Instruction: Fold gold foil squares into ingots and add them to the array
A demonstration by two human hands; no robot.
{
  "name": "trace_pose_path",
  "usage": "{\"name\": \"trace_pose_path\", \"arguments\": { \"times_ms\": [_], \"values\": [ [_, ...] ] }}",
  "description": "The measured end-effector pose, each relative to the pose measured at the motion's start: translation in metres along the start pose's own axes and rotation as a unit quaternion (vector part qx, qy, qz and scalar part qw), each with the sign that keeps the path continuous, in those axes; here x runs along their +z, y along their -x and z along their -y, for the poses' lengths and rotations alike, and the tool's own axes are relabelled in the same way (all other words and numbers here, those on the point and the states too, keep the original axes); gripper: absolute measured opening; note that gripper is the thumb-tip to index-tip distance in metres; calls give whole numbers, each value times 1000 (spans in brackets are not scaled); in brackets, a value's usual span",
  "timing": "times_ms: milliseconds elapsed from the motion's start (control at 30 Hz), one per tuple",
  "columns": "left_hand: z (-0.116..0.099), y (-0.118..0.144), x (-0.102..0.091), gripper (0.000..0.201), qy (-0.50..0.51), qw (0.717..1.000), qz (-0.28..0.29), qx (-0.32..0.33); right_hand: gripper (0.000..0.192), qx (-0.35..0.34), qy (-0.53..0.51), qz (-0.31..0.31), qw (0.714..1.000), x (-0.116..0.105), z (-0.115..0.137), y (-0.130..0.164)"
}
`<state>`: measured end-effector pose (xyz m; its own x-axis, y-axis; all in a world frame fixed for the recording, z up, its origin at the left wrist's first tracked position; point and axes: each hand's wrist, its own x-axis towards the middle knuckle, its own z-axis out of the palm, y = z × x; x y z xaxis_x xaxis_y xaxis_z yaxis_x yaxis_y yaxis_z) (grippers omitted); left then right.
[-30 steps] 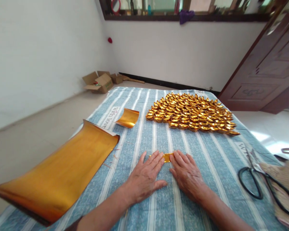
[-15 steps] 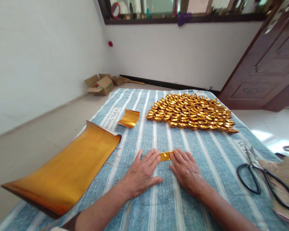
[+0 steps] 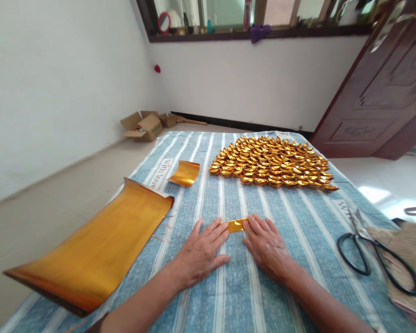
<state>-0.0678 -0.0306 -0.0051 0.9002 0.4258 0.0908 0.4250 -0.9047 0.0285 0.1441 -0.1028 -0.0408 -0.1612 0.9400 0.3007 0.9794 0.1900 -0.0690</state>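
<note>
A narrow folded strip of gold foil paper (image 3: 236, 225) lies on the striped cloth between my hands. My left hand (image 3: 203, 252) rests flat with its fingertips on the strip's left end, thumb spread away. On the right end press the fingertips of my right hand (image 3: 266, 245), its fingers stretched out. Both ends of the strip are hidden under the fingers. Beyond the hands, rows of folded gold paper ingots (image 3: 273, 162) stand close together. A small curled gold sheet (image 3: 185, 173) lies at the back left, and a large stack of gold sheets (image 3: 93, 245) is nearer on the left.
Black-handled scissors (image 3: 364, 245) lie at the right beside a beige knitted cloth (image 3: 398, 259). The blue-and-white striped cloth (image 3: 194, 305) covers the table. Open cardboard boxes (image 3: 143, 127) sit on the floor by the wall, and a brown door (image 3: 377, 97) stands at the right.
The camera view has shifted slightly. My hands stay on the strip's ends, with the left hand's fingers slid a little to the left.
</note>
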Motion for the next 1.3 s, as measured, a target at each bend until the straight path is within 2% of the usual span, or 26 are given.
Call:
{"name": "trace_pose_path", "arguments": {
  "times_ms": [167,333,400,500,700,967,1300],
  "values": [
    [3,-3,4,36,16,1000,-26,-8,37,8,-6,0,1000,3,0,1],
    [8,-10,-2,31,32,996,-81,-38,39,12,-16,0,1000,5,0,0],
    [5,-17,-3,32,35,995,-91,-28,39,14,-17,-1,1000,6,0,0],
    [-4,-31,4,34,46,997,-66,17,38,19,-18,-4,1000,7,1,0],
    [-5,-42,26,42,35,997,-73,8,38,27,-27,-4,999,8,2,-1],
    [-2,-38,21,43,-11,997,-62,38,37,49,-48,-8,998,3,5,-8],
    [-2,-38,24,48,-23,997,-61,30,44,61,-22,4,998,4,9,-12]
  ]
}}
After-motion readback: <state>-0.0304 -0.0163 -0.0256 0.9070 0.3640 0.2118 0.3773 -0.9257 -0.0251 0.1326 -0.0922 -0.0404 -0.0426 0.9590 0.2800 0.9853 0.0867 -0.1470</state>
